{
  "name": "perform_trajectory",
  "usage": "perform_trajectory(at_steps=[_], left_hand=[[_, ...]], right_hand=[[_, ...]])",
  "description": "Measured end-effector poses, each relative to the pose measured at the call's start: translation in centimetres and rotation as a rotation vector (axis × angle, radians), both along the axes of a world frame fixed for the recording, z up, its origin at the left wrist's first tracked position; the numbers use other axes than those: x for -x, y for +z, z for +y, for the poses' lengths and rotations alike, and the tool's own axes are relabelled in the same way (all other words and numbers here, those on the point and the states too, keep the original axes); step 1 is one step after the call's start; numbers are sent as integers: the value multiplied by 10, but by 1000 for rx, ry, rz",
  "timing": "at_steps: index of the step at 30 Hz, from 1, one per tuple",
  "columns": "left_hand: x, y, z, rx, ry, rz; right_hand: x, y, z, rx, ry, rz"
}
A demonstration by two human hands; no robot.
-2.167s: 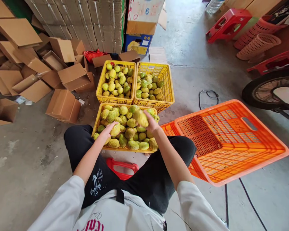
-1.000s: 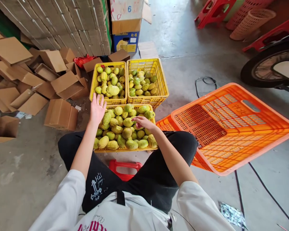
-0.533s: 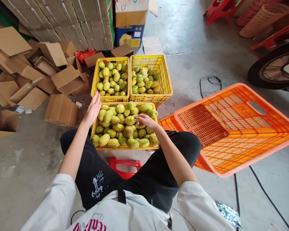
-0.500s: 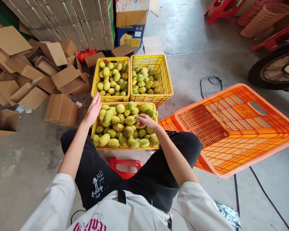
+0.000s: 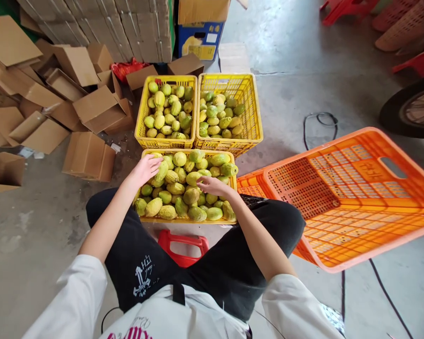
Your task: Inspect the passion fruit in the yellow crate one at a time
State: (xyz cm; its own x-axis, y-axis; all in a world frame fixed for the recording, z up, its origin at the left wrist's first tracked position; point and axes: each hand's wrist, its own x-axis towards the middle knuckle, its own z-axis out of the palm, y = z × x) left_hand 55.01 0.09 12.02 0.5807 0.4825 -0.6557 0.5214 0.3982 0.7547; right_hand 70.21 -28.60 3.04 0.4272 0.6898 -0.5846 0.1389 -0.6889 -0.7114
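Note:
In front of my knees a yellow crate (image 5: 184, 220) is heaped with oval yellow-green fruits, some of them ridged. My left hand (image 5: 146, 169) lies over the crate's upper left corner, fingers stretched out across a fruit (image 5: 160, 171); whether it presses on it I cannot tell. Above the middle of the heap is my right hand (image 5: 214, 185), palm down with its fingers apart. Its fingertips are at the right end of another fruit (image 5: 192, 178). Neither hand has lifted a fruit.
Behind stand two more yellow crates (image 5: 136, 127) (image 5: 258, 125) with similar fruits. A tilted orange crate (image 5: 360, 207) is at my right. Cardboard boxes (image 5: 88, 155) litter the left. A red stool (image 5: 183, 260) shows between my legs; black cables (image 5: 388, 296) cross the floor.
My left hand has moved right and down, from the crate's left rim onto the fruits. My right hand stays over the middle, its fingers now straighter. The view has shifted slightly.

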Motion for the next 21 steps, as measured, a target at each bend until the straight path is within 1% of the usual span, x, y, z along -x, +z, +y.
perform_trajectory(at_steps=[2,4,6,8,10,13,16,19,21], left_hand=[[-2,-9,-1,-110,-63,43],[-3,-22,-2,-263,-197,68],[-3,-39,-3,-426,-357,100],[-2,-57,-6,-555,-482,155],[-1,-75,-9,-630,-553,194],[0,-94,-13,-716,-577,179],[0,-99,-15,-760,-571,170],[0,-98,-17,-813,-581,155],[1,-96,-21,-878,-615,145]], right_hand=[[0,-1,-1,0,41,-33],[-1,-3,-3,15,60,-67],[-2,-6,-3,17,80,-85],[-3,-8,-4,26,105,-82],[-4,-8,-6,32,130,-55],[-4,-7,-12,26,128,-3],[-4,-6,-17,66,109,-14],[-2,-1,-19,129,117,-23],[-1,5,-18,160,131,-10]])
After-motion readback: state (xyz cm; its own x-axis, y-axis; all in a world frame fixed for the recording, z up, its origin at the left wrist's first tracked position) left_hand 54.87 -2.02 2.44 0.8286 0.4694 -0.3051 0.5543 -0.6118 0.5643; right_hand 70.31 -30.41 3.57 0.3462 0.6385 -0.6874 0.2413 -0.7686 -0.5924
